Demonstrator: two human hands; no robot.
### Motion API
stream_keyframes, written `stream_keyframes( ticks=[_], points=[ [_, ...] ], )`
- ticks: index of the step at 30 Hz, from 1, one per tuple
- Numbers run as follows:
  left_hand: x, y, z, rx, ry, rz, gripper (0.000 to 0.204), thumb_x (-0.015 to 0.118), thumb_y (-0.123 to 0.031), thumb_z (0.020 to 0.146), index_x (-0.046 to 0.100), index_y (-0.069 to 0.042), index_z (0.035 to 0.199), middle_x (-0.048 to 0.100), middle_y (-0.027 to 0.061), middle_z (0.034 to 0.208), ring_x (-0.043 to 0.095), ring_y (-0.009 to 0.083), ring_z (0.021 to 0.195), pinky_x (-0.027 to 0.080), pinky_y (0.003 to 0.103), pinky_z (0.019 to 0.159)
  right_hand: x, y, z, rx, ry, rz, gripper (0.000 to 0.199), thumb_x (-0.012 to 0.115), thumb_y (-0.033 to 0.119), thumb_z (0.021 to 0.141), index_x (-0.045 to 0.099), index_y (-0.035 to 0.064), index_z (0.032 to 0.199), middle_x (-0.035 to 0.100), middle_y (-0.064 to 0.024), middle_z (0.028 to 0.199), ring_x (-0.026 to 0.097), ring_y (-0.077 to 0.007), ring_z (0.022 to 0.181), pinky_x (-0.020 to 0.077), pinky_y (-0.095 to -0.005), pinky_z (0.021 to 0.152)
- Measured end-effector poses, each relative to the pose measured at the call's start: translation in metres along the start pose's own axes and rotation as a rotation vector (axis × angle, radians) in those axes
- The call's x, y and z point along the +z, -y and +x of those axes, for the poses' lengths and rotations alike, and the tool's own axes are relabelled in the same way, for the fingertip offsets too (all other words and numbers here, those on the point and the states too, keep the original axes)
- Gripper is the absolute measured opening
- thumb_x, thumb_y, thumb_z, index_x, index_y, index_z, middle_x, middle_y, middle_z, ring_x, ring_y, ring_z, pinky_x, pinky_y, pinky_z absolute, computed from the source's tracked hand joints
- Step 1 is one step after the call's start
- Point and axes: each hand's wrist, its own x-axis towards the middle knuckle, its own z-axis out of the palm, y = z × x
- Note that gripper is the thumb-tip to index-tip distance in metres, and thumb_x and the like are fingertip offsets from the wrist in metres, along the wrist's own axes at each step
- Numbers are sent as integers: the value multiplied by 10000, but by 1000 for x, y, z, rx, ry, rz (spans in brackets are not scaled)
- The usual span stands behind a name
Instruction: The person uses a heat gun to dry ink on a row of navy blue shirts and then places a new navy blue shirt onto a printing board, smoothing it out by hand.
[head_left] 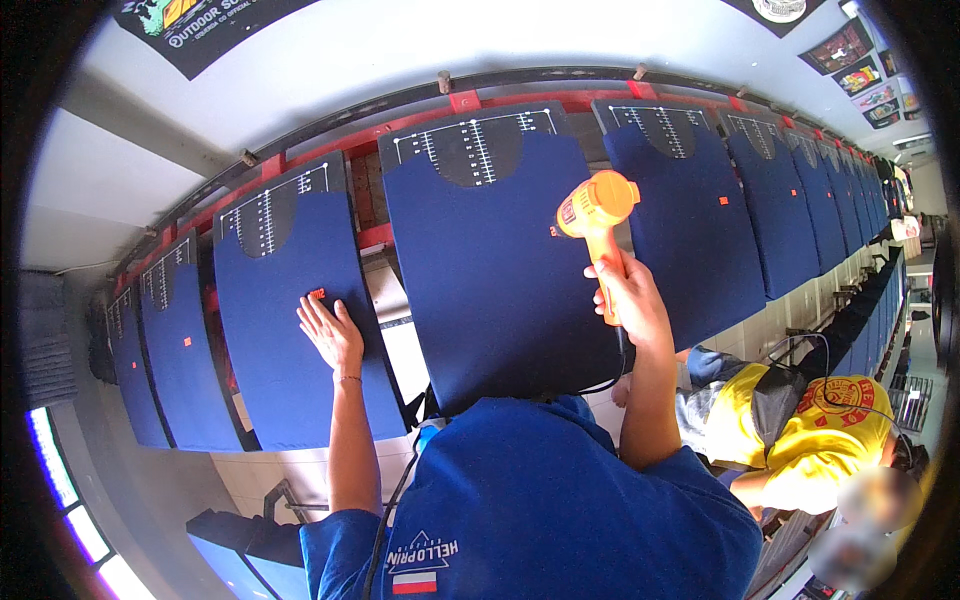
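Observation:
My right hand (640, 305) is closed round the handle of an orange heat gun (598, 205), lifted over the gap between two navy shirts. Its nozzle faces left, above the middle navy shirt (485, 290), and a dark cord drops from the handle's end. Flat on the navy shirt to the left (285, 370) lies my left hand (332, 335), fingers stretched out and holding nothing. Just beyond its fingertips is a small orange print (317, 294), partly covered by the hand. Both shirts are spread over dark boards with white ruler marks (483, 150) showing at the neck openings.
More navy shirts (690, 240) on boards run in a curved row to both sides, several with small orange prints (723, 201). Behind them runs a red and black rail (465, 100). A person in a yellow shirt (825, 435) is close by at the right.

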Motion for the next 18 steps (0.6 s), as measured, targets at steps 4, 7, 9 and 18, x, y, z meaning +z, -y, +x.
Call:
stream_keyframes(
  ticks=[4,7,9,18],
  points=[
    [-3,-1,-5,52,5,-32,619,436,-349,1030,310,26,1505,294,221,1575,229,419,1470,179,534,1197,-9,-2,1,31,20,90,353,613,279,982,584,7,1204,661,-60,931,584,-86,625,529,-251,545],
    [-6,-8,-10,100,-15,-73,627,459,-330,1022,296,29,1510,280,216,1583,228,413,1472,176,531,1200,-6,-6,-3,-31,-49,-26,367,613,297,981,583,8,1205,676,-67,953,584,-84,619,535,-251,540],
    [-9,-10,-13,91,-6,-75,629,462,-326,1022,291,31,1512,277,214,1585,224,414,1475,177,531,1199,-8,-6,-2,-6,-36,28,370,609,307,982,583,12,1203,681,-73,963,587,-86,619,537,-254,538],
    [-32,5,-42,115,32,-102,614,464,-322,1021,318,46,1491,297,240,1567,225,423,1471,170,534,1202,58,11,-9,-9,109,17,406,612,291,977,552,17,1271,669,-64,943,595,-85,634,543,-251,548]
  ],
)
